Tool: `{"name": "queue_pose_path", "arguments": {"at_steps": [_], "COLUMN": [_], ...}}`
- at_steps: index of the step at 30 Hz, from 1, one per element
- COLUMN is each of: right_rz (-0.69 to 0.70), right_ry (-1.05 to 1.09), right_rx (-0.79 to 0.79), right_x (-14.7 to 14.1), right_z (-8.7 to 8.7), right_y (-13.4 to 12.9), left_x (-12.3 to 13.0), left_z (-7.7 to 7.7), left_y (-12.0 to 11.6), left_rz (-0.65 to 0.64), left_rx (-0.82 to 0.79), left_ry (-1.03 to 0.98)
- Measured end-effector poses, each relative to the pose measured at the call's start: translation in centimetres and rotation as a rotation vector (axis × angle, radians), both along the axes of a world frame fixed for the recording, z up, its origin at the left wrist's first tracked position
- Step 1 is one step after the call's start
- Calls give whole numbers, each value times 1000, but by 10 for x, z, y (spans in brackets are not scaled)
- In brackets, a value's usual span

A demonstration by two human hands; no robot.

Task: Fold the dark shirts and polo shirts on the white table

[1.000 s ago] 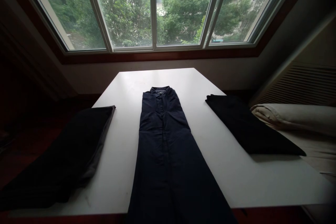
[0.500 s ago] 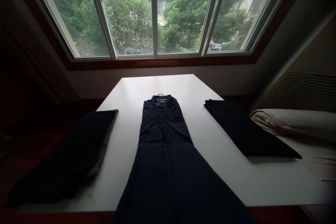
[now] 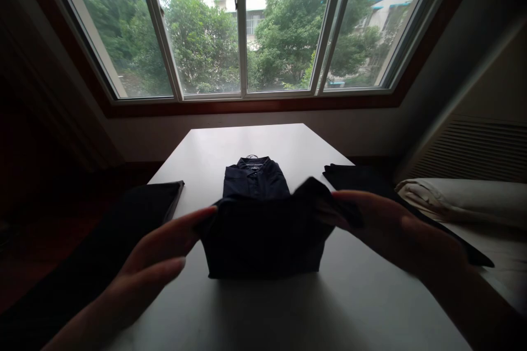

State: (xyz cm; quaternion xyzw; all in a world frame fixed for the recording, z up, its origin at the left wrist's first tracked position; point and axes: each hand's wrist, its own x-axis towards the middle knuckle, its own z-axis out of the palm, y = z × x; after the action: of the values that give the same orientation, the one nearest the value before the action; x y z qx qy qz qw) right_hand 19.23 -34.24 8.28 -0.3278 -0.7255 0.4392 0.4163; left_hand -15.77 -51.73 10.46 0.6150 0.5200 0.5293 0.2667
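a dark navy button shirt [image 3: 255, 181] lies in the middle of the white desk [image 3: 370, 285], with its collar toward the window, and its lower part is folded up into a thick block [image 3: 263, 247] just below the collar. the person's left hand [image 3: 152, 269] is at the lower left of this block. it is released, with the fingers [image 3: 181, 230] open and long, and they come to the left edge of the cloth, but i cannot tell if they touch it. the right hand [image 3: 395, 230] comes from the right, and its fingers [image 3: 349, 196] lie over the raised upper right corner of the cloth. this looks like a light pinch, but the dark cloth hides the fingertips, so i cannot tell if the hand really grasps it. in my judgement, a good fold here needs both hands level at the two sides, so the edges are square, and the raised corner should be laid flat, not pulled. a dark folded garment [image 3: 142, 214] lies at the left of the desk, and another [image 3: 362, 178] at the right.
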Motion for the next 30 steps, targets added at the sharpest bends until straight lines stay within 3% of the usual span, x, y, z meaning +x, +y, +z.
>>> {"name": "queue_pose_path", "arguments": {"at_steps": [3, 6, 9, 12, 16, 21, 26, 30], "right_rz": [42, 184, 406, 475, 369, 276, 147, -64], "right_ry": [42, 141, 275, 331, 284, 205, 204, -7], "right_rx": [-29, -124, -278, -402, -573, -636, -588, -331], "right_x": [-36, -64, -84, -104, -133, -157, -165, -172], "right_z": [17, 22, 13, -6, -36, -60, -72, -88], "right_y": [29, 65, 112, 159, 205, 230, 241, 246], "left_x": [-6, -19, -32, -37, -37, -37, -41, -42], "left_z": [3, 0, -5, -16, -47, -91, -112, -124], "left_y": [51, 99, 142, 186, 244, 296, 319, 324], "left_rz": [-172, -225, -204, -175, -33, 93, 137, 212], "left_rx": [-70, -112, -171, -203, -272, -270, -197, -161], "left_ry": [-295, -427, -456, -455, -447, -366, -140, 184]}}
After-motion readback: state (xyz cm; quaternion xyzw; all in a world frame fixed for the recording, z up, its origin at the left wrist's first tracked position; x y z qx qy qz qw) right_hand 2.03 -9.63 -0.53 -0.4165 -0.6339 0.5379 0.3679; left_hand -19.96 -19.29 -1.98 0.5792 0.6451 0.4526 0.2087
